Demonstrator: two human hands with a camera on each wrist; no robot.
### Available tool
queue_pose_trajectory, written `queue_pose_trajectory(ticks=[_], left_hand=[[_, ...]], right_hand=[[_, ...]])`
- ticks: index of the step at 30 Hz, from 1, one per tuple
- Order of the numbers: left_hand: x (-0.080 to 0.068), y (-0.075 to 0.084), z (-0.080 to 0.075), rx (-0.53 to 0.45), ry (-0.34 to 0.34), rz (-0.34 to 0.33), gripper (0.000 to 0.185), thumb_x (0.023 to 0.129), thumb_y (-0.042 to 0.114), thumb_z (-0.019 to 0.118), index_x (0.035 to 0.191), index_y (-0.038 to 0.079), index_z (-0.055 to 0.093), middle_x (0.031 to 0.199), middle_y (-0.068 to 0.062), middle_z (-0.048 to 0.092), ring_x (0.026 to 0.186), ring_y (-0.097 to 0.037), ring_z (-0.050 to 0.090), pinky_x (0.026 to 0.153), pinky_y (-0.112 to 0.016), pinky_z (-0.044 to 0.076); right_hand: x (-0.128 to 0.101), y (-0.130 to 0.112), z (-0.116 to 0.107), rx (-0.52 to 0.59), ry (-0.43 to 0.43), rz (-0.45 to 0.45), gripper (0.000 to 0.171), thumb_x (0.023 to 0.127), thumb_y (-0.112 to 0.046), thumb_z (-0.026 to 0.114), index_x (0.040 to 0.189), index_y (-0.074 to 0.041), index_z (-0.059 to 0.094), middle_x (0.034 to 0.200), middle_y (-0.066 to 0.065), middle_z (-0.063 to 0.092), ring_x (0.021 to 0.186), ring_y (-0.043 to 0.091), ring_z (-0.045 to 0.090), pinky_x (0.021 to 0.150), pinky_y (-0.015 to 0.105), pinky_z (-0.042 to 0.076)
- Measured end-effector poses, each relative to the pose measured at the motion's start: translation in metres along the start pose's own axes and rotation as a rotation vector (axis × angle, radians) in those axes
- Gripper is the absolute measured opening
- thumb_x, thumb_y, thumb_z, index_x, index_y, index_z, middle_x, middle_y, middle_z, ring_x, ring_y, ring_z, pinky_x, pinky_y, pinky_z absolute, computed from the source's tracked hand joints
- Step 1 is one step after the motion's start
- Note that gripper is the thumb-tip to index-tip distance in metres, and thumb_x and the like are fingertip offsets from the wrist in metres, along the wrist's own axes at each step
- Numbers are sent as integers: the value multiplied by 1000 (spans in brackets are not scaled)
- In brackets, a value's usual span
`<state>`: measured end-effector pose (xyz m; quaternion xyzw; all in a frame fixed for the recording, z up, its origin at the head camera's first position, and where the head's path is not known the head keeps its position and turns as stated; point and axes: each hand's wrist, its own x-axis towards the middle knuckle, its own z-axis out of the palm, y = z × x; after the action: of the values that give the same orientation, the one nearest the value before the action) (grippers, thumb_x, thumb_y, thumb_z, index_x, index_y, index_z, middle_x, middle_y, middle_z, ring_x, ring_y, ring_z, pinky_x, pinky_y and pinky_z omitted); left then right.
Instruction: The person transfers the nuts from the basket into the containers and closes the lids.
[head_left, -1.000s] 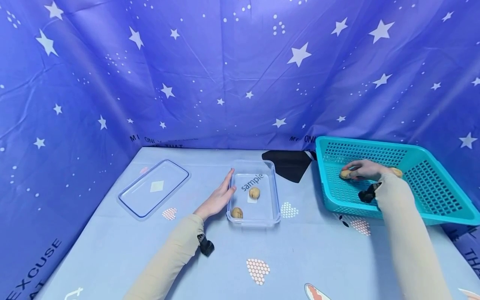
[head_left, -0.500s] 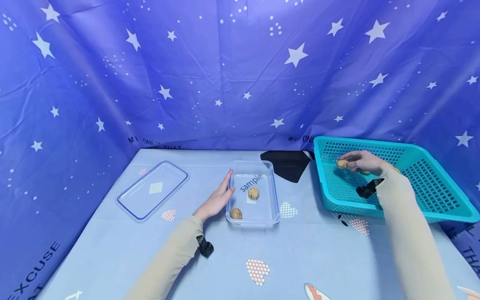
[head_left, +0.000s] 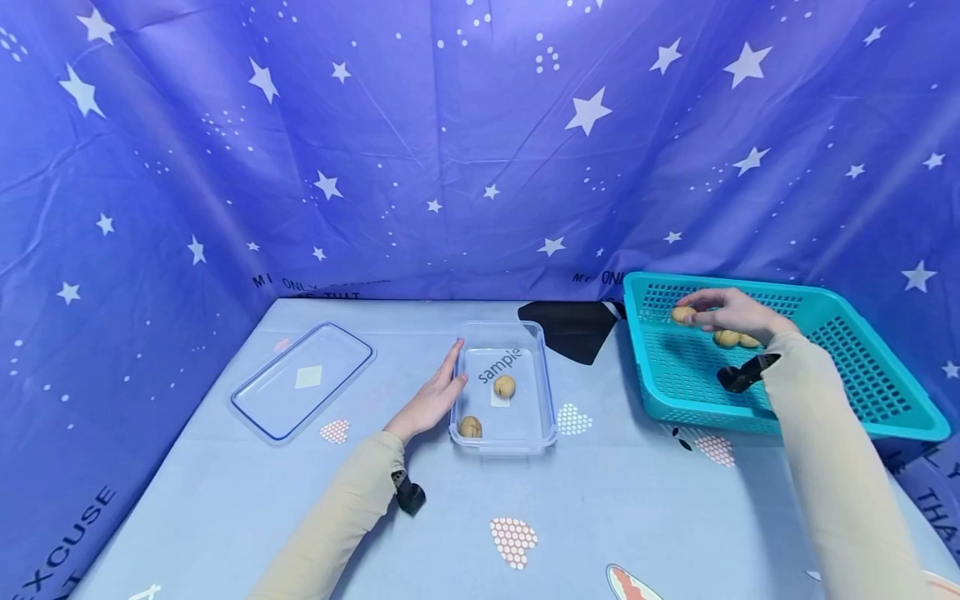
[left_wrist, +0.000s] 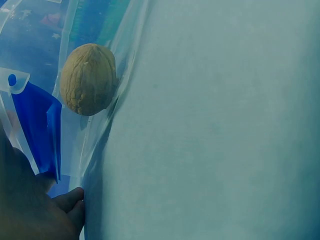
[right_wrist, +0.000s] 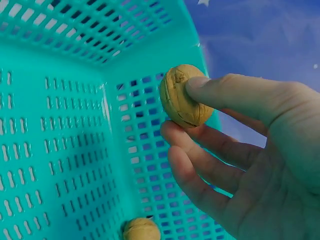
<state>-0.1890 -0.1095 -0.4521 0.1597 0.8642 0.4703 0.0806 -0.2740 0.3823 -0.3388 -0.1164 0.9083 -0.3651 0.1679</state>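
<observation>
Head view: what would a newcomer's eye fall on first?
Probably the turquoise perforated plastic basket on the right, where the right hand pinches a tan wrinkled walnut. Next, the clear blue-edged plastic box near the middle, two walnuts inside, the left hand against its side. Blue starry fabric hangs behind.

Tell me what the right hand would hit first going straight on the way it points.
In the head view, the right hand, pinching a walnut, points left, so the teal basket's left wall likely comes first; the hand's height is unclear, so it might pass above.
</observation>
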Motion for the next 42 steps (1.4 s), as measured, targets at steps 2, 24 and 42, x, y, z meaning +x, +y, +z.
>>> queue_pose_trajectory(ticks=[2,24,42], left_hand=[[0,0,0,-1,0,0,62,106,26,34,157,26,0,161,-1,2,145,-24,10,115,-49,12],[-1,3,-1,-13,-7,0,62,105,27,33,157,23,0,161,-5,2,145,-28,10,115,-53,12],[0,5,-8,51,-10,20,64,104,27,40,157,20,4,160,-7,7,143,-33,16,114,-53,15]], right_hand=[[-2,-5,-1,-1,2,-11,46,99,-16,55,139,6,44,133,29,49,110,35,56,80,33,55],[-9,-46,7,-35,50,-101,47,100,-18,56,141,1,45,137,22,48,105,19,59,84,36,52],[-11,-90,39,5,67,-171,44,97,-19,60,137,-2,52,133,20,53,111,33,58,91,42,49]])
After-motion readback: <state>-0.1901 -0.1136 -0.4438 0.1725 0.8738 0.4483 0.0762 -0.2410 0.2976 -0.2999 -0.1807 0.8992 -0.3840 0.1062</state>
